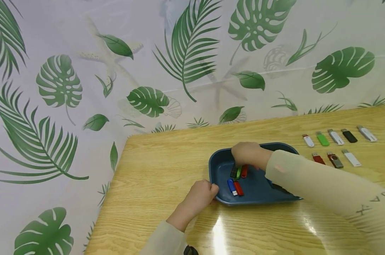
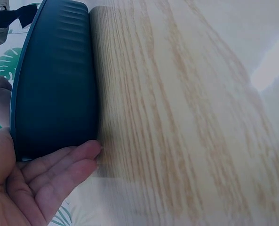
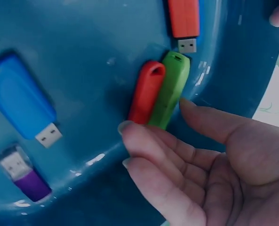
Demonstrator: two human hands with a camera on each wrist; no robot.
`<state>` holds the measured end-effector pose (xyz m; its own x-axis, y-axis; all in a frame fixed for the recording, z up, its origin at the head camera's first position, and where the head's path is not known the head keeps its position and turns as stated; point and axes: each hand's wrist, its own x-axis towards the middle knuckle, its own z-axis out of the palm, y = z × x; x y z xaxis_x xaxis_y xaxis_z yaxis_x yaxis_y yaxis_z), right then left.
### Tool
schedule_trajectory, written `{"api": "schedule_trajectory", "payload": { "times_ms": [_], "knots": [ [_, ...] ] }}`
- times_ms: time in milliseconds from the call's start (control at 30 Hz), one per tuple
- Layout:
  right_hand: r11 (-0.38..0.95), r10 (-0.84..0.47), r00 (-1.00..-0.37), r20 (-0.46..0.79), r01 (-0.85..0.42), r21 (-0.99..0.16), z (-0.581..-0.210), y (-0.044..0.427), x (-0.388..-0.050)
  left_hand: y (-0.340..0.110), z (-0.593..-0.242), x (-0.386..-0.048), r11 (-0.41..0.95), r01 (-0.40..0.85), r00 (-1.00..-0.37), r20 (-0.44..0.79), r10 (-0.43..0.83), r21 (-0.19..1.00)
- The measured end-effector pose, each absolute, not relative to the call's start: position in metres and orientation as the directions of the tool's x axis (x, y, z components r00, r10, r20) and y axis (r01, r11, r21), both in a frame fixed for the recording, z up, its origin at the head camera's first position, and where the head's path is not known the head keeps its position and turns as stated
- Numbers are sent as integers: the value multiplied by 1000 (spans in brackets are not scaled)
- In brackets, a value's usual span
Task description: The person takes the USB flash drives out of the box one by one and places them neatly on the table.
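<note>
A dark blue plastic tray [image 1: 254,204] stands on the wooden table. My left hand [image 1: 201,194] grips its near-left corner, thumb over the rim and fingers against the outer wall [image 2: 59,94]. My right hand [image 1: 250,154] reaches inside the tray. In the right wrist view, its bent fingers and thumb lie around a red USB stick [image 3: 147,89] and a green USB stick [image 3: 171,89], side by side. Finger contact is unclear. A black USB stick [image 1: 233,172] lies beside them. Nearer are a blue USB stick [image 1: 231,185] and another red USB stick [image 1: 238,188].
Also in the tray are a larger blue USB stick [image 3: 21,96] and a purple one with a clear cap [image 3: 32,185]. Two rows of USB sticks, including a green one [image 1: 322,139], lie on the table [image 1: 160,166] at right. A leaf-patterned cloth [image 1: 186,71] hangs behind.
</note>
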<state>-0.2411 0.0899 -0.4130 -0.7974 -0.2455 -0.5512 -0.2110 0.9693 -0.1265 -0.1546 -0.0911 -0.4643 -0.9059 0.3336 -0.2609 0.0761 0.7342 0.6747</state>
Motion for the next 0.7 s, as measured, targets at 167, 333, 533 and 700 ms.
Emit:
{"api": "schedule_trajectory", "payload": {
  "times_ms": [167, 333, 533, 700],
  "knots": [
    [968, -252, -776, -578, -200, -153, -421, 100, -244, -90, -463, -155, 735, 71, -907, -263, 329, 674],
    [966, -255, -758, -600, -170, -195, -422, 106, -245, -91, -462, -155, 736, 54, -908, -273, 317, 674],
    [959, -281, -772, -570, -205, -196, -426, 103, -245, -91, -461, -154, 740, 63, -911, -265, 317, 670],
    [963, -266, -797, -543, -191, -192, -428, 93, -240, -91, -461, -153, 738, 78, -910, -255, 328, 670]
  ]
}}
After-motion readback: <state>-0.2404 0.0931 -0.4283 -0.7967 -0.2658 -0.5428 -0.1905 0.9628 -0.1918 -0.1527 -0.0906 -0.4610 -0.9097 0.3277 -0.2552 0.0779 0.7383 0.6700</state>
